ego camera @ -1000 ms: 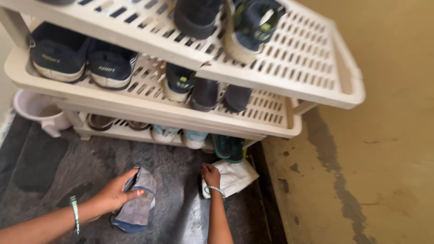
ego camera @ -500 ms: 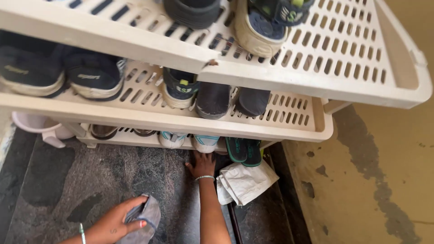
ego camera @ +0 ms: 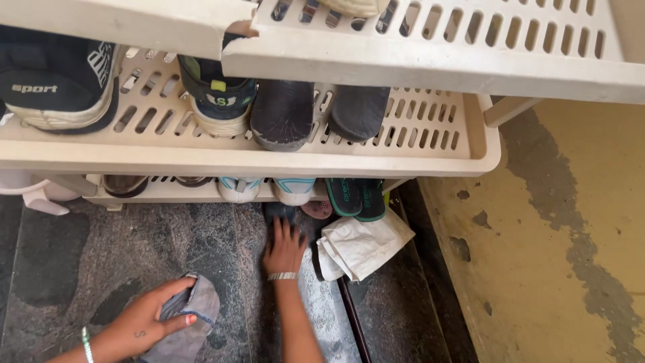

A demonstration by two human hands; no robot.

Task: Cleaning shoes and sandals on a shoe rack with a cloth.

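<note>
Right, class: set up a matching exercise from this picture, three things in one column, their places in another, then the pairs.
Things:
1. grey cloth
2. white crumpled bag
3. green sandals

Places:
A. bottom rack shelf
B. in the left hand
C. floor, right of the right hand

Pairs: 1-B, 2-C, 3-A

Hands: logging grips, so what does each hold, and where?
Left hand grips a grey cloth by its upper edge. Right hand holds nothing, pressing flat on a dark object.
</note>
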